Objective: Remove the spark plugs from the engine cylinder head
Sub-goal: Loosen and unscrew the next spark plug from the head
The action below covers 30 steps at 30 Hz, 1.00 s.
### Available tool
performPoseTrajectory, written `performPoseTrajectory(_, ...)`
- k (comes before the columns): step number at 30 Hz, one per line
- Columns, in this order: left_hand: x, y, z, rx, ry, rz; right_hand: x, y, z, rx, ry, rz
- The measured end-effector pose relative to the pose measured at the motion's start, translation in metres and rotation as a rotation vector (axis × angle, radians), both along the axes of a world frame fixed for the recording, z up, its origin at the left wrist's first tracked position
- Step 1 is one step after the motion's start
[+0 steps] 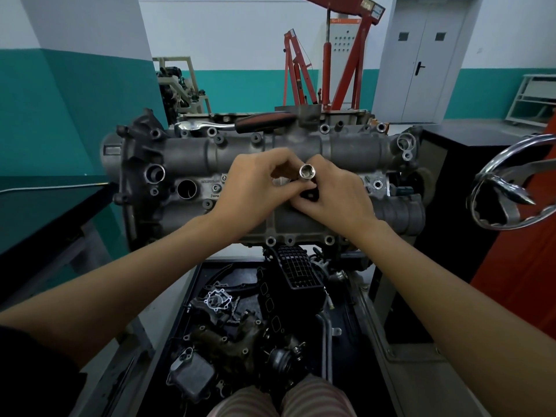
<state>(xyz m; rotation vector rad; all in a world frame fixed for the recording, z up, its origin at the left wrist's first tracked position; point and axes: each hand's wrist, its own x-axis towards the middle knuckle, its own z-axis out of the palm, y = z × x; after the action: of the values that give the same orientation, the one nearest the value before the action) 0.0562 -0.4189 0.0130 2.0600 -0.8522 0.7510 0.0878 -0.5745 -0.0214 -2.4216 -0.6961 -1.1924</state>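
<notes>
An open round plug well (186,189) shows at the left of the grey cast-metal cylinder head (355,145). At its middle the left hand (255,179) and right hand (334,194) meet, fingers curled together round a shiny chrome socket (307,172) — open end up; no spark plug shows. A chrome ratchet with a red-and-black handle (237,123) lies along the far edge — untouched.

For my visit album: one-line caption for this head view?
Both hands hold a socket over the cylinder head, ratchet resting behind.

Red engine hoist (328,58) stands behind; loose parts fill black tray (207,272).
</notes>
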Motion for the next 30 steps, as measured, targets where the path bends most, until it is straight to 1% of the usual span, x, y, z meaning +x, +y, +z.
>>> performPoseTrajectory(2,0.001,-0.002,0.002,-0.022,0.036,0.041,0.0,0.0,0.001,-0.011,-0.041,-0.001)
performPoseTrajectory(5,0.002,-0.006,0.001,-0.033,0.068,0.026,0.0,0.001,0.001,-0.069,-0.05,0.003)
performPoseTrajectory(9,-0.002,-0.005,-0.003,0.044,-0.046,0.028,-0.001,0.001,0.001,-0.069,-0.069,0.032)
performPoseTrajectory(13,-0.009,-0.001,-0.003,-0.003,-0.074,-0.03,0.001,0.002,0.001,-0.055,-0.054,0.045)
performPoseTrajectory(15,-0.011,-0.003,-0.001,0.051,-0.116,-0.053,0.002,0.001,0.0,-0.064,-0.042,0.044)
performPoseTrajectory(18,-0.011,-0.005,0.003,0.109,-0.168,-0.019,0.003,0.001,-0.001,-0.079,-0.017,0.037)
performPoseTrajectory(20,-0.01,-0.004,0.006,0.097,-0.14,-0.003,0.002,0.0,-0.001,-0.058,-0.012,0.057)
performPoseTrajectory(23,-0.01,-0.003,0.01,0.071,-0.077,0.037,-0.001,0.0,0.002,0.016,-0.058,0.075)
performPoseTrajectory(26,-0.01,-0.003,0.014,0.124,-0.096,0.07,-0.002,0.0,0.002,-0.034,-0.07,0.025)
performPoseTrajectory(30,-0.013,-0.001,0.01,0.262,-0.148,-0.042,-0.003,0.002,-0.001,-0.111,-0.146,-0.024)
